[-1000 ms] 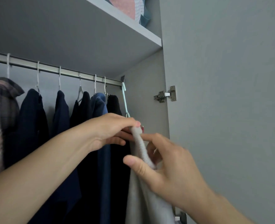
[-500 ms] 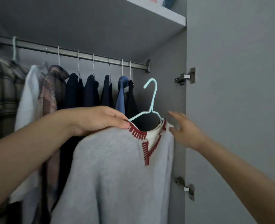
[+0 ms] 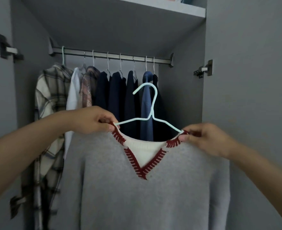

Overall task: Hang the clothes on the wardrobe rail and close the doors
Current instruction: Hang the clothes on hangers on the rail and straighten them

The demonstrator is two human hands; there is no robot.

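Left hand (image 3: pixel 94 120) and right hand (image 3: pixel 203 138) each pinch a shoulder of a grey sweater (image 3: pixel 153 188) on a pale hanger (image 3: pixel 151 113), below the wardrobe rail (image 3: pixel 113 55).

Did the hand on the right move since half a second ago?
Yes. The right hand was open near the door hinge; now it sits lower and pinches the sweater collar.

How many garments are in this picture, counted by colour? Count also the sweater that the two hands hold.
Plaid shirts: 2
White garment: 1
Dark navy or black garments: 4
Blue garment: 1
Grey sweater: 1
Total: 9
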